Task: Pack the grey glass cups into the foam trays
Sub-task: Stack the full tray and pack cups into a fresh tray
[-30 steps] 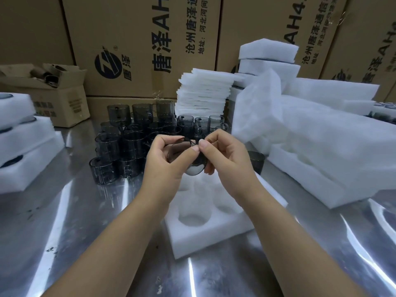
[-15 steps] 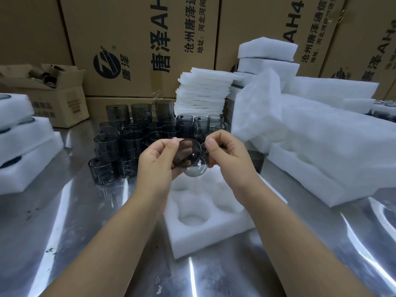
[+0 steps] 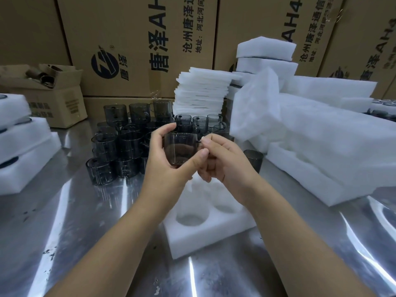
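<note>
I hold one grey glass cup (image 3: 180, 150) upright in the air above a white foam tray (image 3: 211, 229) with round pockets. My left hand (image 3: 166, 168) grips the cup's body, thumb at the base and fingers along the far side. My right hand (image 3: 222, 159) pinches the cup's handle on its right side. A cluster of several more grey glass cups (image 3: 126, 142) is stacked on the steel table behind and to the left. One lone cup (image 3: 254, 159) stands just right of my right hand.
Foam trays (image 3: 25, 144) holding cups are stacked at the left edge. A pile of thin foam sheets (image 3: 201, 93) and thick foam blocks (image 3: 321, 133) fill the back and right. Cardboard boxes (image 3: 137, 43) wall off the rear. A small open box (image 3: 49, 93) sits back left.
The cup has been turned from lying tilted with its mouth toward me to standing upright between my hands. My right hand shifted onto the handle.
</note>
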